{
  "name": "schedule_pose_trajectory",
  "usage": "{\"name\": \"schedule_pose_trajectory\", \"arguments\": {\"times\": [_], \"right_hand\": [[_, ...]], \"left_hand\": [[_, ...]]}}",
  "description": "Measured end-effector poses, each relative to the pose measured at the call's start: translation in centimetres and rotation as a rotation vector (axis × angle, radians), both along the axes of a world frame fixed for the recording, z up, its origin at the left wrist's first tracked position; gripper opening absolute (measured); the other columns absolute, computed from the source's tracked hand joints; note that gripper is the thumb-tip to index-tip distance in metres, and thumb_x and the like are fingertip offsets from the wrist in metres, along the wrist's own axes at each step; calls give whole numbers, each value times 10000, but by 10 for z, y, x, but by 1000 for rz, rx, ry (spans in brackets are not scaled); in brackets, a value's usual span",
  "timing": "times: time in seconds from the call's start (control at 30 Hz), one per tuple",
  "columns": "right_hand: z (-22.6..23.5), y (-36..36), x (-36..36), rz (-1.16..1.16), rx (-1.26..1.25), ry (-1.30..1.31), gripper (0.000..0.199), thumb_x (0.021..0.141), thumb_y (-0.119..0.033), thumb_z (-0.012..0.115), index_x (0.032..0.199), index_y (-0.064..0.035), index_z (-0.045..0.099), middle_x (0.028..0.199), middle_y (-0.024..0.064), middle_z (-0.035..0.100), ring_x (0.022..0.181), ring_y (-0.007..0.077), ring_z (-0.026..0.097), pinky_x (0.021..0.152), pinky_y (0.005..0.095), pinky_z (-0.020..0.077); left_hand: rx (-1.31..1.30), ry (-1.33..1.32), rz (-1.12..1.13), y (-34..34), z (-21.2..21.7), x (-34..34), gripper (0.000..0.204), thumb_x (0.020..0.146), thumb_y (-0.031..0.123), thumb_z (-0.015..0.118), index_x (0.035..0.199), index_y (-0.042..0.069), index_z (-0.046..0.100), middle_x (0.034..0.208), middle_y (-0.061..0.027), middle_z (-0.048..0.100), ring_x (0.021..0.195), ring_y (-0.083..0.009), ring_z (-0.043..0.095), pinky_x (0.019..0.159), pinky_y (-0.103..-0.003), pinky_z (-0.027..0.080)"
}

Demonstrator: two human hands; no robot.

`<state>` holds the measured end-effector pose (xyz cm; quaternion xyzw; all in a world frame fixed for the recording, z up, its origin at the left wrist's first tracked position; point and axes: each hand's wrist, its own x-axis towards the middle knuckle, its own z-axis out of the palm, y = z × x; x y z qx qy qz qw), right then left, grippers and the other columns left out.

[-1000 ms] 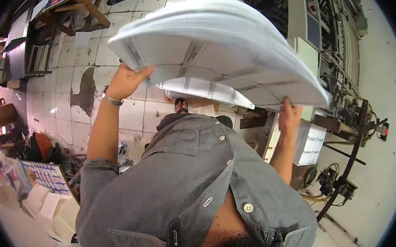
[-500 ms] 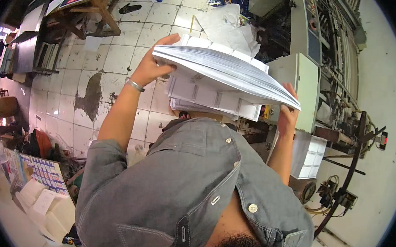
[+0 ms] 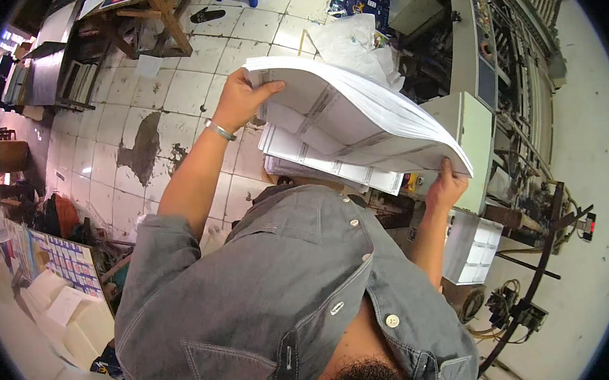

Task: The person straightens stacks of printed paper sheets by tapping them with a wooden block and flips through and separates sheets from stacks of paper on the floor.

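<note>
The thick, bowed stack of white printed paper sheets (image 3: 355, 109) spans both hands, long axis hand to hand. The left hand (image 3: 242, 99) grips its far-left corner; the right hand (image 3: 447, 187) clasps the lower right edge.

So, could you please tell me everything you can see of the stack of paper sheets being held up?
The stack of paper sheets is thick, large and white, with faint grey printed panels on its underside. It is held in the air, bowed, sloping down to the right. The left hand grips its upper left edge; the right hand holds its lower right edge. Beneath it lies a second pile of sheets.
</note>
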<state>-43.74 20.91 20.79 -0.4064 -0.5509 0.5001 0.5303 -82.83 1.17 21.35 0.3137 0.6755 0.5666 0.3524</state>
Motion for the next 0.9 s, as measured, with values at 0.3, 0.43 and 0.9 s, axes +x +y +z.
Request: {"name": "schedule_pose_trajectory", "arguments": {"times": [0.3, 0.43, 0.9], "right_hand": [[0, -31, 5, 193, -27, -35, 523, 749, 31, 659, 1235, 58, 468, 1170, 140, 559, 1056, 220, 540, 940, 349, 404], [-2, -15, 10, 99, -144, -17, 361, 826, 13, 603, 1171, 47, 502, 1121, 128, 589, 994, 205, 558, 893, 341, 414], [5, -11, 13, 290, -64, 82, 602, 693, -52, 680, 1238, 69, 453, 1172, 149, 543, 1101, 242, 511, 999, 365, 349]], "left_hand": [[400, 69, 18, -16, 0, 19, 645, 765, 56, 709, 1332, 45, 402, 1296, -111, 508, 1187, -181, 467, 988, -317, 380], [-76, 3, -7, -16, 9, 6, 415, 810, 174, 706, 1169, 29, 557, 1120, -34, 601, 956, -96, 547, 764, -260, 483], [416, -89, -133, -5, -8, 9, 663, 673, -26, 609, 1302, 47, 413, 1310, -77, 475, 1242, -194, 410, 1037, -324, 316]]}}
